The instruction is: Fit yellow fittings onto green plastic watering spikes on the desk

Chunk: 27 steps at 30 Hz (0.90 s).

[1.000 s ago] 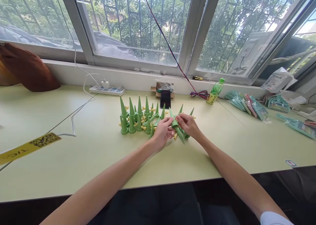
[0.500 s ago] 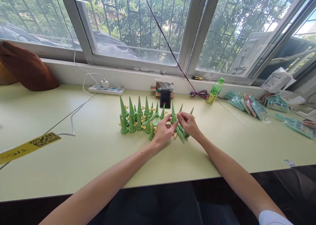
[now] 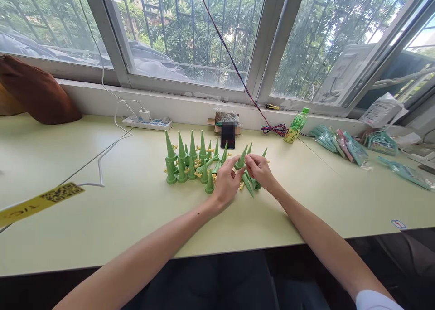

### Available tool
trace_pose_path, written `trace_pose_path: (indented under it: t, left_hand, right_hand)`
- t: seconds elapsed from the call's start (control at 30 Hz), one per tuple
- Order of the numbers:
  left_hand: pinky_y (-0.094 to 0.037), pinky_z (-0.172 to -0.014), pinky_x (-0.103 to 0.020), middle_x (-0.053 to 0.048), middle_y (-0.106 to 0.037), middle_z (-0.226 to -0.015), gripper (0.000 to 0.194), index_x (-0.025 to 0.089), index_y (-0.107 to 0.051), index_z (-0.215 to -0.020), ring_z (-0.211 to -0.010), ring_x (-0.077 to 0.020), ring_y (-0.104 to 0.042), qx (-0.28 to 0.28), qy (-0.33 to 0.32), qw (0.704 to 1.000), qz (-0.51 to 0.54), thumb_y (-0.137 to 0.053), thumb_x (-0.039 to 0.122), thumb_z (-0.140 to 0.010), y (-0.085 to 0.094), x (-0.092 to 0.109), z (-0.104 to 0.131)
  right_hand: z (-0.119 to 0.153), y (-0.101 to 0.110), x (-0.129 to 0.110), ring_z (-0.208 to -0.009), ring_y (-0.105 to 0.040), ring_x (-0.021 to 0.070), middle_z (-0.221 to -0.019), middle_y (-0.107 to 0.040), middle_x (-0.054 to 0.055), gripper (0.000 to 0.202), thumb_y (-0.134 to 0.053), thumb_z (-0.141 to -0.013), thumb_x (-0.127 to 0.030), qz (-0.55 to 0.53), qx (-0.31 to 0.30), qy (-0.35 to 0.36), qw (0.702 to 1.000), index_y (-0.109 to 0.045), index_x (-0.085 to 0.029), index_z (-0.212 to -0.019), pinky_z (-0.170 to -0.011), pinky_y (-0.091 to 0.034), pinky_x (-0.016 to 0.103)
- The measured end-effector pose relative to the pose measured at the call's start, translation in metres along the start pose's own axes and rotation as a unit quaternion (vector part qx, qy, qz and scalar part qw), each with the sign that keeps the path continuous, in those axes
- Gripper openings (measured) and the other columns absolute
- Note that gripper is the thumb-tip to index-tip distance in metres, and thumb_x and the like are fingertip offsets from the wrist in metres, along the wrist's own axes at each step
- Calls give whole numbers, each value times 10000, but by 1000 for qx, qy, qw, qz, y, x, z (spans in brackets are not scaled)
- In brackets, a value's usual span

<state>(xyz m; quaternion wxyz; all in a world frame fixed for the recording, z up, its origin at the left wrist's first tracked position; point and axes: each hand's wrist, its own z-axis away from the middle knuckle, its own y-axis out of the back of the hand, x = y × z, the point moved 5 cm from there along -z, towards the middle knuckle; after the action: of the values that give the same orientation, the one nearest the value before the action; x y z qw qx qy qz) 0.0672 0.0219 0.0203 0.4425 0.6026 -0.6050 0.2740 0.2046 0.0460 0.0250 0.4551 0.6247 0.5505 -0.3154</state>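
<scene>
My left hand (image 3: 227, 183) is closed around the base of a green plastic cone (image 3: 242, 157), whose tip leans to the right. Beside that cone, my right hand (image 3: 260, 170) has its thumb and fingers pinched together; whatever lies between them is too small or hidden to tell. Left of my hands, several green cones (image 3: 192, 144) stand upright in rows, with small yellow pieces (image 3: 198, 175) among them. One green cone (image 3: 248, 186) lies on its side below my right hand, near another yellow piece (image 3: 241, 186).
A phone (image 3: 227, 138) leans on a small cardboard box (image 3: 211, 121) behind the cones. A green-capped bottle (image 3: 296, 126) and bagged teal items (image 3: 322, 138) stand to the right. The power strip (image 3: 152, 123) and its white cable (image 3: 99, 165) lie left.
The cone in my left hand has tipped from upright to leaning right. My left hand has turned slightly, while my right hand stays nearly in place. A person's hand at the far right has left view.
</scene>
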Motion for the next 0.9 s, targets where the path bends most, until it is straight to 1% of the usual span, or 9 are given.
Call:
trace_pose_path:
  t: [0.1,0.17,0.27,0.4,0.5,0.63,0.77,0.83,0.9]
  left_hand:
    - [-401,-402,-202,-94,-615,-1188,386,218,-533,-1240,-416,-17,-469,12,48,998,41,-549,469,-947,0,-1,1]
    - [-401,-370,-207,-95,-617,-1154,403,210,-508,-1199,-397,-30,-496,20,75,994,76,-500,532,-956,0,-2,1]
    - [-416,-348,-217,-63,-633,-976,417,192,-491,-1099,-397,-68,-532,20,113,986,119,-461,583,-956,-2,-7,-1]
    - [-446,-361,-221,-39,-598,-760,507,161,-516,-833,-448,-107,-574,-20,190,963,189,-471,659,-916,-8,-15,-1]
    - [-443,-358,-228,-37,-577,-672,552,153,-526,-756,-455,-122,-565,-41,219,948,228,-494,688,-889,-11,-16,-1]
    - [-446,-372,-232,-41,-582,-635,536,142,-551,-769,-459,-125,-551,-73,258,919,290,-523,664,-887,-15,-18,0]
    - [-466,-408,-222,-42,-585,-668,427,130,-567,-791,-501,-113,-549,-85,284,885,359,-600,544,-894,-16,-20,-1]
    - [-474,-424,-220,-37,-582,-688,378,129,-571,-808,-520,-109,-550,-90,283,876,379,-634,493,-887,-16,-20,-2]
    - [-473,-427,-216,-35,-579,-701,347,129,-571,-817,-532,-107,-550,-94,275,874,389,-648,460,-886,-15,-19,-3]
  right_hand:
    - [-1,3,1,-459,-289,92,-531,-318,-58,516,-514,-910,-644,30,28,13,999,-390,-224,-639,-427,-256,253]
    - [-1,5,0,-477,-302,97,-541,-334,-52,520,-497,-920,-645,54,43,25,997,-379,-223,-639,-442,-263,253]
    - [1,7,-4,-500,-308,100,-549,-345,-47,522,-470,-939,-632,88,52,47,994,-360,-221,-637,-463,-257,255]
    - [3,5,-11,-521,-278,99,-550,-324,-51,517,-444,-962,-599,141,33,85,986,-347,-213,-631,-492,-234,261]
    - [3,4,-11,-530,-280,99,-558,-329,-49,489,-446,-972,-553,159,15,97,982,-352,-210,-636,-509,-239,262]
    - [3,4,-9,-535,-287,101,-568,-334,-46,450,-456,-973,-492,161,13,96,982,-344,-211,-639,-518,-244,266]
    - [3,4,-8,-548,-285,104,-584,-336,-46,386,-474,-954,-420,159,10,97,982,-363,-210,-650,-529,-249,266]
    - [2,4,-8,-554,-274,104,-583,-315,-50,370,-482,-940,-384,161,12,97,982,-342,-211,-644,-533,-244,264]
    - [2,5,-8,-559,-257,103,-580,-284,-54,379,-485,-931,-369,165,14,95,982,-309,-212,-634,-533,-232,264]
